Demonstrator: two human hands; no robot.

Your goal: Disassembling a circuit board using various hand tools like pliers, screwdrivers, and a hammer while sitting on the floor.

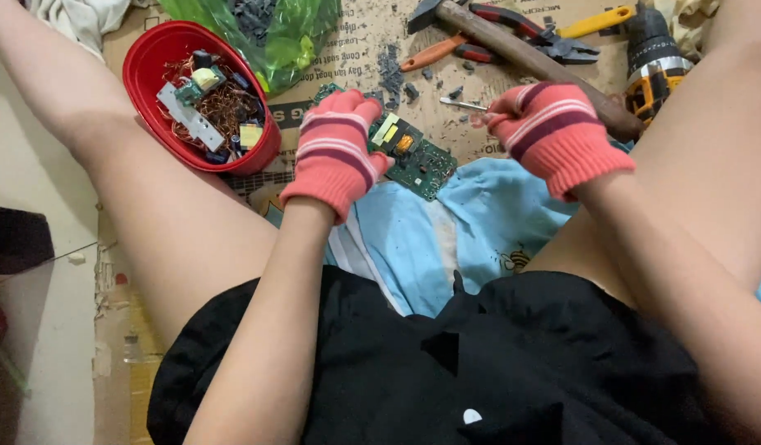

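The gloved left hand (338, 148) grips a green board (413, 155), its fingers hiding the board's near end, while the right hand (553, 132) pinches a thin metal tool (463, 105), tip barely discernible.

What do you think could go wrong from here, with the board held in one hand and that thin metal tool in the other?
1. The thin metal tool in the right hand could slip off the green circuit board toward the left hand, which has only a knit glove.
2. Pried parts may fly onto the bare legs.
3. The hammer lies close behind the right hand.
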